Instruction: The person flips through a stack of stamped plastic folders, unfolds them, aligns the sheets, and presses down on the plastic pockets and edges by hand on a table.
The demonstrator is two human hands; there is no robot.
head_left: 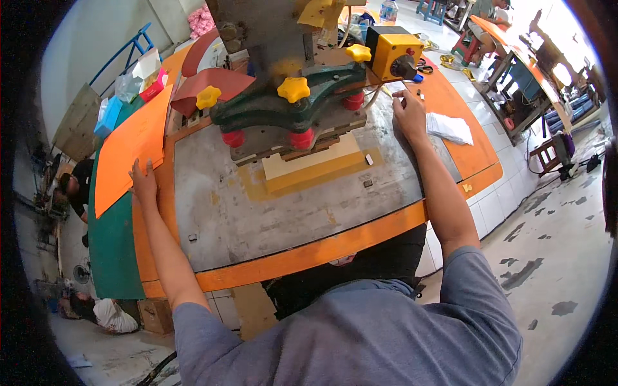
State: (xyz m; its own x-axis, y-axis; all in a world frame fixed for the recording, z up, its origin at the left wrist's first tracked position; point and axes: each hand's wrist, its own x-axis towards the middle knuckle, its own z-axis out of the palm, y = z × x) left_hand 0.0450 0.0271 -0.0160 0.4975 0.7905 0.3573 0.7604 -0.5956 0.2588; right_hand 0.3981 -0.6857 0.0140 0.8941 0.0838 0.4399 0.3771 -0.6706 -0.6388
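Orange and smooth, a large flat sheet [129,154] lies left of a scuffed grey metal plate [290,225] in the head view, the left hand [145,183] at its edge with fingers spread. The right hand [409,114] curls its fingers near a white stack [449,128], any pinch impossible to tell, beside a green press [257,117] with yellow star-shaped knobs [293,90].

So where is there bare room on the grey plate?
The grey plate is mostly bare between the cream block and the front orange edge, bar small dark squares. Crowded: the block's far side, around the green bracket.
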